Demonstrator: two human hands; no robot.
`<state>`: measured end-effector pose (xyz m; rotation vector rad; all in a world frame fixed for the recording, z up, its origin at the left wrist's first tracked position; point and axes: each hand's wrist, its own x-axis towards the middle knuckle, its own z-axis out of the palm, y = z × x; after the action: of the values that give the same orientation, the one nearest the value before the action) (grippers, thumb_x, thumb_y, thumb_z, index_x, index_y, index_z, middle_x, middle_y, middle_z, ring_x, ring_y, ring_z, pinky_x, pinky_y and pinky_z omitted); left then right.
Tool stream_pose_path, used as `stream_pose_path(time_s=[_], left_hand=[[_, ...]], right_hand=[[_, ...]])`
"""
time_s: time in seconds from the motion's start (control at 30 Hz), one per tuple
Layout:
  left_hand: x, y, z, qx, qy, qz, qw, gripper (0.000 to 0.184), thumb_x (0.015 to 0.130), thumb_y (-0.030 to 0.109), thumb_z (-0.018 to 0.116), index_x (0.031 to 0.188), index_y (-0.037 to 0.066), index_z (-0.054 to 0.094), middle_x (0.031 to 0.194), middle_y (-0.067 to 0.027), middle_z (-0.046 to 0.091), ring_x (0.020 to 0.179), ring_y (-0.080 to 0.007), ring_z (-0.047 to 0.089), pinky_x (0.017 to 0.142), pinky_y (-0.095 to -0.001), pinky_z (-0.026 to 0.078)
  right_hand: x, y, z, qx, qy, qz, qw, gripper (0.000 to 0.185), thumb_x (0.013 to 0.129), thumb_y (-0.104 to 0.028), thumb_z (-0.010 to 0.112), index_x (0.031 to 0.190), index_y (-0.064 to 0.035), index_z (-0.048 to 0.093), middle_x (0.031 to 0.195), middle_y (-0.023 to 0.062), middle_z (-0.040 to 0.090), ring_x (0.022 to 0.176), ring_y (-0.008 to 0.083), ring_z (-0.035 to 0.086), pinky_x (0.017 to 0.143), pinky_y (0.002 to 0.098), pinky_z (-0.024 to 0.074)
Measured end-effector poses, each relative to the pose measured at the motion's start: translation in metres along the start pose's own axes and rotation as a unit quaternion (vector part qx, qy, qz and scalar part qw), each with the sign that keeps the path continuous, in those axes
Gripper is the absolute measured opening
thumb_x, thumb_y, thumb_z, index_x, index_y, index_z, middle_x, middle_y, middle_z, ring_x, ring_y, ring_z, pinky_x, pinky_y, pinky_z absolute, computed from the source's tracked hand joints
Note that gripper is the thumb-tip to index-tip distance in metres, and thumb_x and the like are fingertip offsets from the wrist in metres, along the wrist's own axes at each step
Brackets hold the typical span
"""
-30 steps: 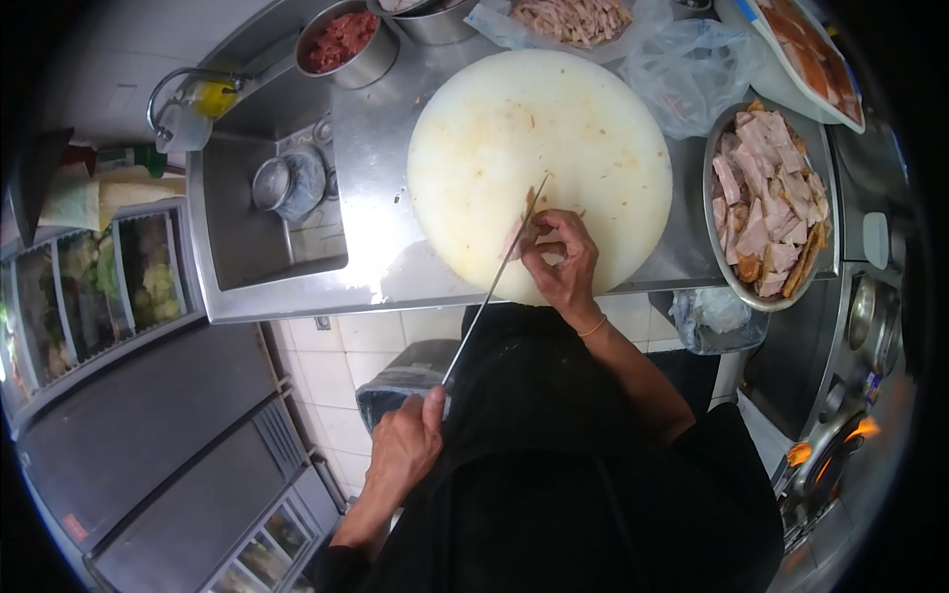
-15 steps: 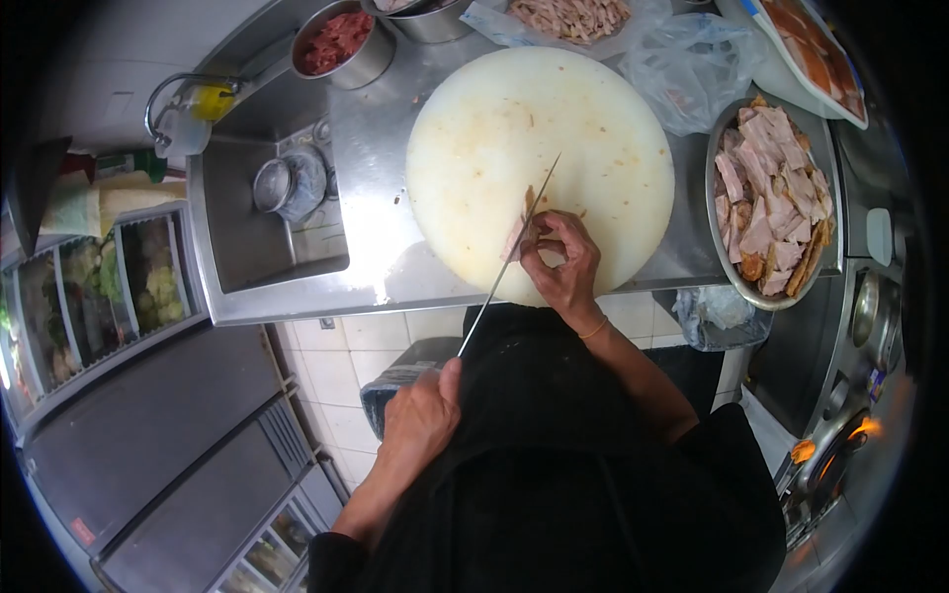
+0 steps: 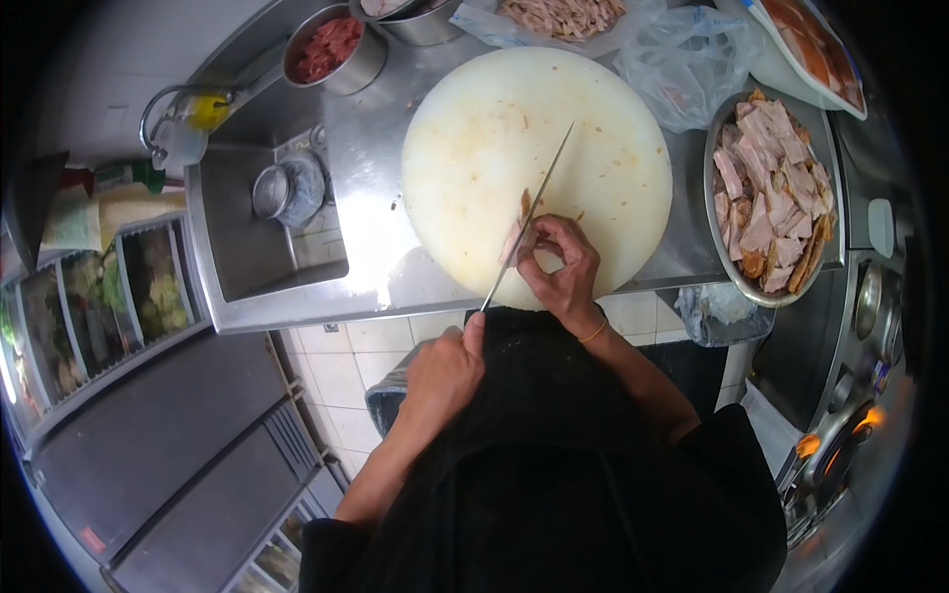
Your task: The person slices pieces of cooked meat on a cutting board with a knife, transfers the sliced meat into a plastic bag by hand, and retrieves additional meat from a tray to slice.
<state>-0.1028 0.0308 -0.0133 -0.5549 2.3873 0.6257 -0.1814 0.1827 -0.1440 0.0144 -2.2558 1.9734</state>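
Observation:
A round white cutting board (image 3: 474,148) lies on the steel counter, with small brown scraps on it. My left hand (image 3: 443,371) is closed round the handle of a long thin knife (image 3: 552,166), whose blade slants up and right over the board. Close to the blade, on the board's lower part, is a small piece of pale meat (image 3: 510,243). The fingers of my right hand (image 3: 563,267) are curled against this piece at the blade's right side; their tips are partly hidden. A dark scrap (image 3: 525,203) lies beside the blade.
An oval metal tray (image 3: 714,237) of sliced meat stands at the right. Behind the board are a steel pot (image 3: 368,67) of red meat, a plastic bag (image 3: 687,64) and shredded meat (image 3: 563,15). A sink (image 3: 237,247) is at the left; flames (image 3: 870,417) show at lower right.
My left hand has moved up and right, pushing the knife farther across the board, so its tip reaches higher. My right hand has stayed nearly in place.

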Motion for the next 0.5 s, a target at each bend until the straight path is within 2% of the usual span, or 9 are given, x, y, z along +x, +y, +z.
stream_pose_path(time_s=[0.2, 0.4, 0.5], left_hand=[[0.029, -0.007, 0.028, 0.032, 0.028, 0.024, 0.999, 0.063, 0.109, 0.049, 0.041, 0.082, -0.002, 0.067, 0.08, -0.0376, 0.066, 0.082, -0.0586, 0.065, 0.077, -0.0639, 0.052], [0.049, -0.003, 0.04, 0.006, 0.054, 0.047, 0.997, 0.064, 0.108, 0.049, 0.044, 0.08, -0.002, 0.07, 0.078, -0.0376, 0.066, 0.081, -0.0574, 0.065, 0.078, -0.0623, 0.053], [0.059, -0.006, 0.039, -0.024, 0.061, 0.072, 0.995, 0.067, 0.108, 0.05, 0.045, 0.078, -0.005, 0.07, 0.079, -0.0381, 0.065, 0.081, -0.058, 0.065, 0.078, -0.0619, 0.052]], right_hand=[[-0.002, 0.0, 0.0, 0.015, -0.006, -0.005, 1.0, 0.029, 0.077, -0.002, 0.075, 0.106, -0.0002, 0.068, 0.102, 0.0128, 0.068, 0.083, 0.0209, 0.074, 0.078, 0.0312, 0.063], [-0.002, 0.003, 0.0, 0.004, -0.014, -0.025, 1.0, 0.026, 0.08, -0.003, 0.071, 0.106, 0.0001, 0.066, 0.101, 0.0128, 0.067, 0.085, 0.0217, 0.072, 0.077, 0.0316, 0.0629], [-0.001, 0.006, -0.003, 0.04, -0.013, -0.003, 0.999, 0.031, 0.08, -0.003, 0.069, 0.11, -0.0001, 0.064, 0.106, 0.0137, 0.064, 0.089, 0.0225, 0.069, 0.077, 0.0334, 0.0613]])
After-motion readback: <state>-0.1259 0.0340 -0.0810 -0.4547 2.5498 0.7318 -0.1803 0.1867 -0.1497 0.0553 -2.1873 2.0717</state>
